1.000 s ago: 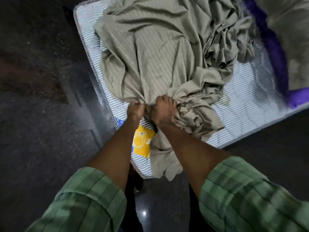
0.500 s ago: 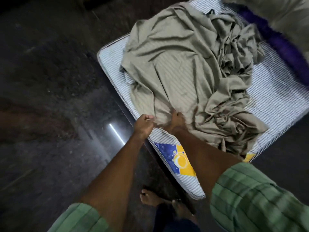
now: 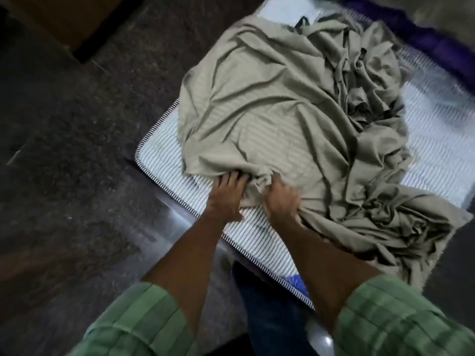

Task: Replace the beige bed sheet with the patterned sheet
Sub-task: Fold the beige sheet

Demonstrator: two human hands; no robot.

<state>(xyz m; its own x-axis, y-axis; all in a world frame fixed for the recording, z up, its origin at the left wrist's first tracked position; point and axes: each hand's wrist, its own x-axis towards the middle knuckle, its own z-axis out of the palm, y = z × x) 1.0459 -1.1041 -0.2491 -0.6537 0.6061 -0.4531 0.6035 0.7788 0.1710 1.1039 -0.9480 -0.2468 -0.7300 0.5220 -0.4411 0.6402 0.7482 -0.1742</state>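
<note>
Striped mattress first: it runs away from you toward the upper right, its near long edge crossing just under your wrists. Beige bed sheet sits heaped on top of it, already loose, the bulk piled ahead and to your right, one tail spilling off the mattress edge at lower right. So the cloth lies forward and rightward of both hands, and your right hand is the one deeper into it. That right hand is curled, fingers bunching a fold of the sheet's near edge. Your left hand lies flatter just beside it, fingers reaching under the hem; whether it truly grips, I cannot tell. Gathering likely runs rightward into the heap. No patterned sheet in sight yet.
</note>
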